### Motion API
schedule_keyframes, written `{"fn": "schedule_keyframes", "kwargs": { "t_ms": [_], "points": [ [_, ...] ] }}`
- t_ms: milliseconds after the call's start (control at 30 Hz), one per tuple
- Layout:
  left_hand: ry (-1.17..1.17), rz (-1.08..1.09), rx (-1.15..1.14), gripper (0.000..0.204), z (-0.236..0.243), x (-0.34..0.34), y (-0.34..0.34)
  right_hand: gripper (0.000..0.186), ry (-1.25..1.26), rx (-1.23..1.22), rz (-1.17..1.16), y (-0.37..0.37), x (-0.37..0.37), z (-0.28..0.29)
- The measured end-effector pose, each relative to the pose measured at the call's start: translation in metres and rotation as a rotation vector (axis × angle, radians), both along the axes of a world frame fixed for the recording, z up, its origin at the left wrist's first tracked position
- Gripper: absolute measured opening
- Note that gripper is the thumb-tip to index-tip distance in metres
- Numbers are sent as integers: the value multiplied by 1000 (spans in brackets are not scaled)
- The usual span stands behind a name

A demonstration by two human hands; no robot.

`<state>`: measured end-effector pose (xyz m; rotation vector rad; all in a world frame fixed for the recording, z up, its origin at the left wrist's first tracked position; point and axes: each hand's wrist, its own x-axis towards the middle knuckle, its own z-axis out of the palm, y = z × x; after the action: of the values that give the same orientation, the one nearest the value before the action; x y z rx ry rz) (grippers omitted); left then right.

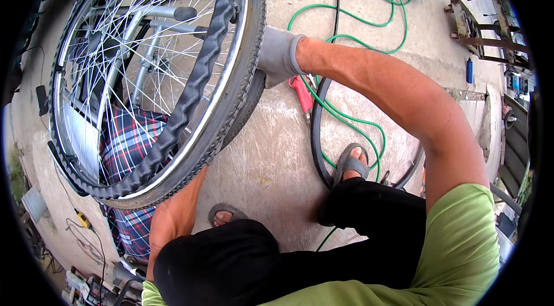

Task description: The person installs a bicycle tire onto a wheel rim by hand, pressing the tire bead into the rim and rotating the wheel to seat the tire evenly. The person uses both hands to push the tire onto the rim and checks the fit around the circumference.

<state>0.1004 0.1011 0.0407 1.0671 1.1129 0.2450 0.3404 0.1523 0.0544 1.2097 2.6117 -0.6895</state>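
At the far left a yellow-and-black device [82,218] lies on the concrete by its cable, and next to it tartan cloth [134,231] shows through and below the large spoked wheel [235,91], which leans at the upper left with a silver frame [158,12] behind it. This wheel, seemingly one with the frame, should feel bulky and fairly heavy; its rim looks stiff, its rubber tyre grippy, its spokes thin enough to bend, so the tyre or the wavy black handrim [193,84] is the better hold. The left forearm [178,212] rises beneath the wheel's lower edge; that hand is hidden, so its grip cannot be told. Farther right, the grey-gloved right hand [278,57] meets the tyre's outer side, wrist fairly straight, elbow bent and swung wide; its fingers pass from sight, and whether they close on anything is unclear. Beyond it lie a red air gun [302,95] and looping green hose [352,124].
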Motion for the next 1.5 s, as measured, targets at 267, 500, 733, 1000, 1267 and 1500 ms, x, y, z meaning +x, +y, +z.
{"fn": "schedule_keyframes", "kwargs": {
  "t_ms": [267,500,733,1000,1267,1500],
  "points": [
    [-7,16,6,26,-3,-5,-3,63,-257,-246,164,22,-30,17],
    [-34,30,8,25,-8,-10,-2,39,-200,-84,175,10,-25,13],
    [-118,57,42,24,-25,-17,-5,57,189,-121,-882,-28,-3,23],
    [-331,176,-115,24,-46,-8,-29,91,578,-309,-1540,-61,-34,-137],
    [28,-88,384,35,-22,-11,-30,91,833,-247,-2092,-48,-92,-62],
    [-85,2,237,33,-40,-19,-28,93,926,-113,-1937,-68,-83,-118]
  ]
}}
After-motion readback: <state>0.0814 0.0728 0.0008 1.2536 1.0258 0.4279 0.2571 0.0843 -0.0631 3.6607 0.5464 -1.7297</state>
